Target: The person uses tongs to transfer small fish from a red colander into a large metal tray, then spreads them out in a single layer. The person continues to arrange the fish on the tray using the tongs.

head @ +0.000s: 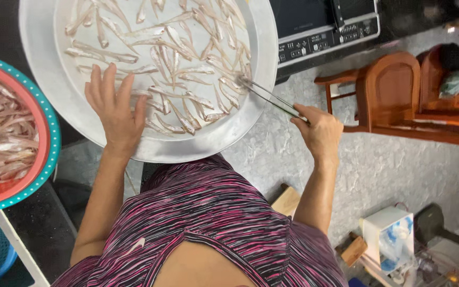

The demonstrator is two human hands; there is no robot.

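Pinching slim metal tongs (272,97) in right hand (320,130) — tips at three o'clock among pale, slender fish (181,69); left hand (115,109) spread flat in round silver tray (38,48).

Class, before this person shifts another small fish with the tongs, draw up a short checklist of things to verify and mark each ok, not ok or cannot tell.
1. Right hand grips the metal tongs: ok.
2. Tong tips reach the small fish at the tray's right side: ok.
3. A fish is actually pinched between the tips: cannot tell.
4. Left hand rests flat on the round metal tray, steadying it: ok.
5. Fish lie in a single spread layer: ok.
6. Red basket of more fish sits beside the tray: ok.
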